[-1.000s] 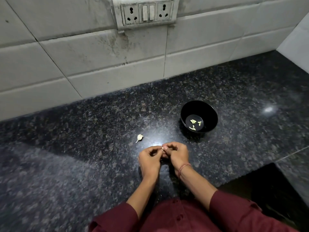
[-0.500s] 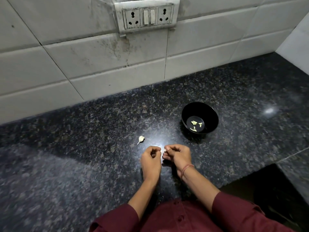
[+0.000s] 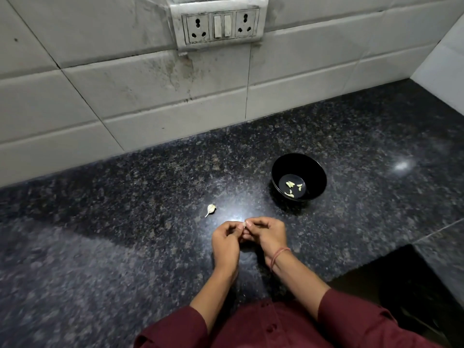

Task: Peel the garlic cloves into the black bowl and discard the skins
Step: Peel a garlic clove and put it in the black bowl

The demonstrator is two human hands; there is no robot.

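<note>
A: What has changed from half a second ago?

B: The person's hands were a little apart then and have closed up again. The left hand [image 3: 226, 241] and the right hand [image 3: 267, 234] now meet at the fingertips, nearer the person than the black bowl [image 3: 298, 164] and to its left.

A: What do they hold?

B: A small pale garlic clove [image 3: 244, 224] shows where the fingertips meet. Both hands pinch it with curled fingers. How much skin is left on it cannot be told.

A: And the bowl?

B: It stands upright on the dark speckled bench [image 3: 125, 222], apart from both hands. A few peeled cloves [image 3: 290, 184] lie on its bottom.

A: Is anything else on the bench?

B: One unpeeled clove [image 3: 211, 209] with a thin tail lies well to the left of the bowl and slightly nearer the person. It is just beyond the left hand and touches neither hand.

A: And around that?

B: Behind the bowl rises a white tiled wall, with a stained socket plate [image 3: 221, 23] high on it, up and to the bowl's left. A red thread [image 3: 278, 257] circles the right wrist, and the person wears maroon sleeves.
</note>
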